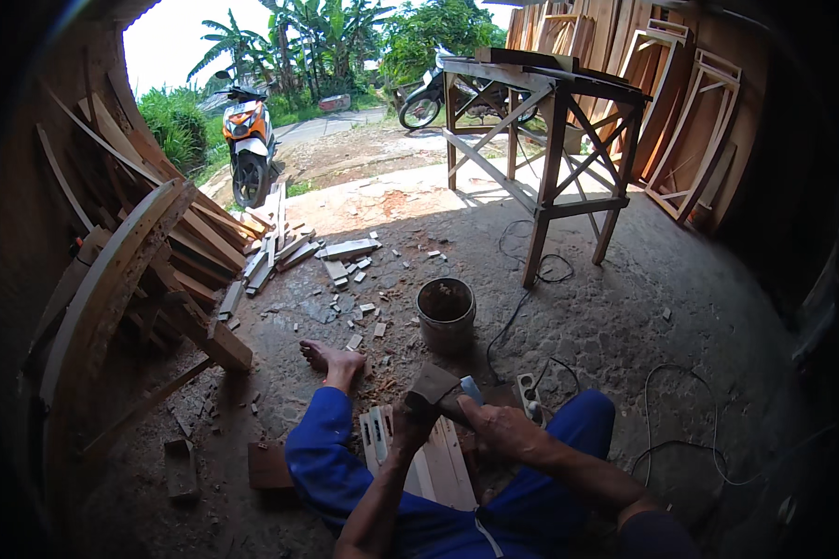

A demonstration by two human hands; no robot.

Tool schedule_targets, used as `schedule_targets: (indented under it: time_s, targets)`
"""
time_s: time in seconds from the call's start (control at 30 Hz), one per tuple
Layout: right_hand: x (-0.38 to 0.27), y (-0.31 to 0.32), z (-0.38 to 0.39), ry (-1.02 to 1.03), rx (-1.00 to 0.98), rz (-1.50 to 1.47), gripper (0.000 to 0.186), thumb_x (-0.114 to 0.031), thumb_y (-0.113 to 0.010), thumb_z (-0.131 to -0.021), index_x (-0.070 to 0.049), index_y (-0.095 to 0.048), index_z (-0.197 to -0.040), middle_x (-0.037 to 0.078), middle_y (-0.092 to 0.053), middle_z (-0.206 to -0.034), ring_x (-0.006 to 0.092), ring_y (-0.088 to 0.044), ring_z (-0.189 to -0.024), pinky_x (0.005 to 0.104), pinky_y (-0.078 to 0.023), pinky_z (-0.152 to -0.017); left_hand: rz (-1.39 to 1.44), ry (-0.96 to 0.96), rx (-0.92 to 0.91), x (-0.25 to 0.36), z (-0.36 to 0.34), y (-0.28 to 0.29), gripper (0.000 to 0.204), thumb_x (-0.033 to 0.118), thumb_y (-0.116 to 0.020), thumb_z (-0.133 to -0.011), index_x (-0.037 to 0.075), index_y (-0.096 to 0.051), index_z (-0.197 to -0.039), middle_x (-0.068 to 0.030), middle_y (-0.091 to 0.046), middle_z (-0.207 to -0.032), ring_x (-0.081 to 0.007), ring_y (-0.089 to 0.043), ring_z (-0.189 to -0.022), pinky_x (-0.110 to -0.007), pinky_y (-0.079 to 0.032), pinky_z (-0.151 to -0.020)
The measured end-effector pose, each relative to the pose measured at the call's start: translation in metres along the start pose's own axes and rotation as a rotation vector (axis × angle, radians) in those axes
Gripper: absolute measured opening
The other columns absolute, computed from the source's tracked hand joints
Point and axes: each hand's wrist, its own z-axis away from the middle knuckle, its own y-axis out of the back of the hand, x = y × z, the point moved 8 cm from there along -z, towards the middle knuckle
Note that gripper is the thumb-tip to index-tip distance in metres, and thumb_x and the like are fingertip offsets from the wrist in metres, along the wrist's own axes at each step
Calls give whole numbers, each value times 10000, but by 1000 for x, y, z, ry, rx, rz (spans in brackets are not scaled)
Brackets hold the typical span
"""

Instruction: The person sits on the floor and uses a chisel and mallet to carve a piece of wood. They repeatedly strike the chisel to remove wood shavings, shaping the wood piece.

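I sit on the floor with pale wooden pieces (443, 466) between my legs; slots are cut in the one on the left. Above them, a brown wooden mallet (434, 383) is held up, its blocky head toward the bucket. My right hand (505, 430) is closed round its handle end, and a pale blue piece (471, 388) sticks up beside the thumb, its kind unclear. Just below the mallet head, my left hand (414, 427) is dark and bent inward, seemingly closed against the head. Its fingers are mostly hidden.
Ahead stands a bucket (447, 318), with offcuts (350, 250) scattered to its left. A power strip (529, 398) and cables lie by my right knee. A wooden workbench (550, 140) stands far right, frames (699, 140) lean behind it, and a curved timber piece (98, 289) rises at left.
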Motion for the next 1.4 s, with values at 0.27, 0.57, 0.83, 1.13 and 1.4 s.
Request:
schedule_targets:
  time_s: [0.27,0.57,0.83,1.13,1.4]
  targets:
    - [37,-69,3,-10,305,-1075,721,-170,-746,-850,-42,-388,-1462,205,-668,-1138,314,-688,-1028,404,-559,-916,7,368,135,-70,-38,12,280,212,-823,-850,67,-651,-684,-5,-662,-608,-105,-597,-514,-305,-466,-504]
    - [51,-159,13,-408,-114,-1226,553,-173,-762,-820,-32,-457,-1259,95,-586,-862,189,-619,-610,352,-547,-499,-796,-193,20,43,11,29,353,189,-810,-873,71,-524,-704,-70,-614,-682,-211,-626,-625,-396,-500,-600]
    - [58,-154,24,-519,-115,-1272,549,-173,-720,-841,-36,-459,-1304,47,-557,-825,119,-560,-544,297,-505,-478,-232,65,79,77,-72,36,329,340,-795,-889,61,-623,-855,-32,-658,-721,-187,-650,-648,-341,-496,-665]
    - [47,-133,24,-580,-108,-1241,453,-191,-717,-844,-42,-500,-1213,25,-534,-756,112,-542,-539,288,-480,-482,-75,224,114,-14,-41,26,345,300,-826,-869,35,-605,-869,-35,-639,-702,-211,-627,-646,-363,-505,-709]
    - [42,-130,24,-614,-99,-1297,396,-131,-698,-857,-38,-498,-1185,24,-528,-742,99,-518,-490,284,-470,-445,-67,178,148,-6,-42,30,324,252,-853,-843,31,-617,-816,-37,-646,-697,-169,-611,-620,-342,-509,-656]
